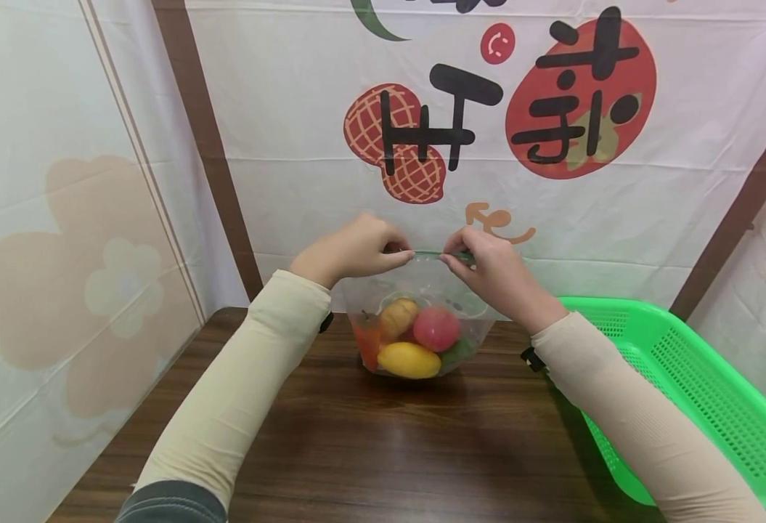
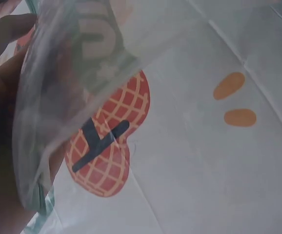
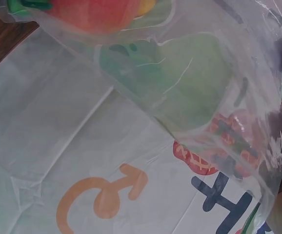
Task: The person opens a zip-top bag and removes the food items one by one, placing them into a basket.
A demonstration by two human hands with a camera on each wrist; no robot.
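Observation:
A clear zip bag with a green strip along its top edge hangs upright between both hands, its bottom at the table. Inside lie a yellow oval fruit, a brown potato-like piece, a pinkish-red round fruit, an orange-red piece and something green. My left hand pinches the top edge left of its middle. On the other side, my right hand pinches the same edge, its fingertips a short gap from the left ones. Clear plastic covers part of the left fingers in the left wrist view.
A bright green perforated plastic basket stands at the right, partly behind the right forearm. Dark wood-grain tabletop stretches in front of the bag. Behind it hangs a white printed cloth, with another pale cloth on the left.

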